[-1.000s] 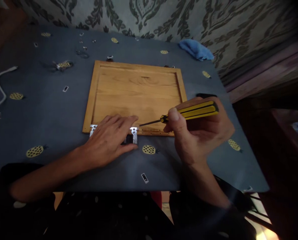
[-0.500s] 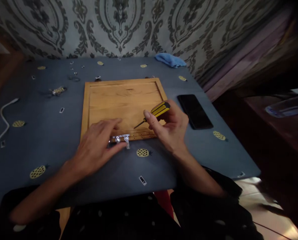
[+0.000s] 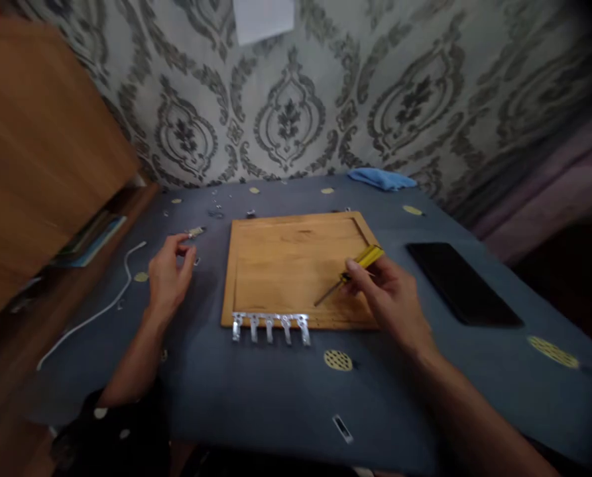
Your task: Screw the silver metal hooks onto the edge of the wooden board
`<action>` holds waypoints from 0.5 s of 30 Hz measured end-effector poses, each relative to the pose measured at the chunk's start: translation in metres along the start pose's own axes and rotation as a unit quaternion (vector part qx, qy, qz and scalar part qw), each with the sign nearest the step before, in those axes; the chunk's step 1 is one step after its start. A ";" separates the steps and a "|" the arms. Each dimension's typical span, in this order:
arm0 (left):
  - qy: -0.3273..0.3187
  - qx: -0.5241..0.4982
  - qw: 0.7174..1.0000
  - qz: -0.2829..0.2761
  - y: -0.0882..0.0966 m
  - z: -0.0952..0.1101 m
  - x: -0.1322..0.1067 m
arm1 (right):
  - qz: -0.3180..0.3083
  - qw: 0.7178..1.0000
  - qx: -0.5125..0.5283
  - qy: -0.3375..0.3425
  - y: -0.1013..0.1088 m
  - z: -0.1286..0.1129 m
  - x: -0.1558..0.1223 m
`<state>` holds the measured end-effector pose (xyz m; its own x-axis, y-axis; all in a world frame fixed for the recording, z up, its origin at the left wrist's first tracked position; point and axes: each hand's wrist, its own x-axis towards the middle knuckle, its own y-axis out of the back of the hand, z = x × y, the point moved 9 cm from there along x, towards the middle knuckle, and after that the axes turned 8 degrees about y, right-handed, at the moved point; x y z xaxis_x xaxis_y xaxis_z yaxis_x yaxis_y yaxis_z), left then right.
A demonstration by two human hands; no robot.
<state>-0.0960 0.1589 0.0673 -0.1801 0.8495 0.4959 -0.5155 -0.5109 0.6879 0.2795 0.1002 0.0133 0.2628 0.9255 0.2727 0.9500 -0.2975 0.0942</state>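
My right hand [image 3: 392,298] grips a yellow and black screwdriver [image 3: 368,257] by its handle. The shaft slants down to the left over the wooden board [image 3: 280,265], which has a raised frame. Along the board's near edge runs a row of several shiny metal hooks [image 3: 270,324], hanging over the edge side by side. My left hand [image 3: 170,275] is off the board to the left, thumb and forefinger apart. Its fingertips are at a small heap of light-coloured pieces [image 3: 195,232]; whether they touch it is too blurred to tell.
A black phone [image 3: 462,281] lies right of the board, and a blue cloth [image 3: 382,179] at the back. A white cable [image 3: 109,305] curves along the left side, near a wooden cabinet [image 3: 42,146]. Tiny parts and a thin ring [image 3: 216,213] lie at the back left.
My left hand has left the metal hooks and reached left to the small heap. My right hand still holds the screwdriver over the board. The view has turned left and up.
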 end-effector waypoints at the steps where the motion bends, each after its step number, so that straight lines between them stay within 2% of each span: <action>1: 0.006 0.007 1.000 0.010 0.002 -0.007 0.003 | -0.003 1.000 0.017 -0.022 -0.001 0.008 0.002; 6: 0.030 0.024 0.999 0.017 0.004 -0.032 0.009 | -0.022 0.994 0.077 -0.074 -0.012 0.029 0.005; 11: 0.045 0.018 0.999 0.004 0.001 -0.038 0.009 | -0.005 0.980 0.143 -0.139 -0.017 0.038 0.000; 15: 0.051 0.009 0.999 -0.008 -0.002 -0.039 0.008 | -0.083 0.990 0.040 -0.109 -0.022 0.035 0.003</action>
<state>-0.1294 0.1716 0.0488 -0.2578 0.8659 0.4288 -0.5037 -0.4991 0.7051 0.2656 0.1175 -0.0214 0.1232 0.9913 0.0465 0.9912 -0.1252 0.0420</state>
